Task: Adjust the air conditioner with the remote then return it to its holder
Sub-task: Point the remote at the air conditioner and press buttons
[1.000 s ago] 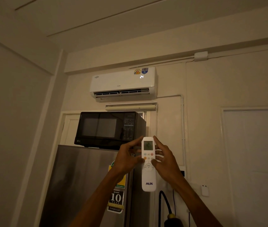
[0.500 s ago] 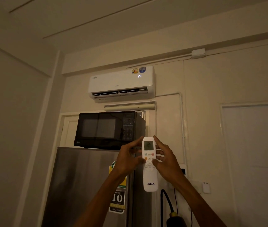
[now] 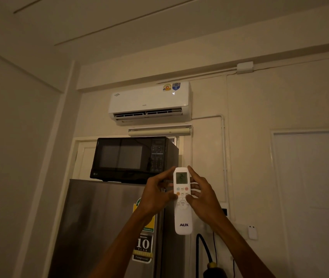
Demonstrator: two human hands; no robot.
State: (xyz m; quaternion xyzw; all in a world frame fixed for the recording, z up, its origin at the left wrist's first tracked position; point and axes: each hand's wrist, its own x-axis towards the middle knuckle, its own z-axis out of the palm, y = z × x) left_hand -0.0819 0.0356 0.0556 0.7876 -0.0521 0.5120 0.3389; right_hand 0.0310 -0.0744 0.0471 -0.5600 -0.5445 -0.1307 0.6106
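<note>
A white AUX remote (image 3: 183,217) stands upright in front of me, its small screen lit and pointing up toward the white air conditioner (image 3: 149,101) high on the wall. My left hand (image 3: 156,195) grips the remote's left edge, thumb on the buttons. My right hand (image 3: 201,194) grips the right edge, its thumb pressing a button near the middle. The air conditioner's louvre is open and its display shows a lit digit. A small white holder-like fitting (image 3: 252,232) is on the wall at the lower right.
A black microwave (image 3: 133,159) sits on top of a steel fridge (image 3: 103,227) with stickers, right below the air conditioner. A black hose (image 3: 204,249) hangs by the wall at the bottom. A white door panel (image 3: 310,187) is on the right.
Both hands stay on the remote in nearly the same place. The air conditioner's display has changed from 24 to a single visible digit.
</note>
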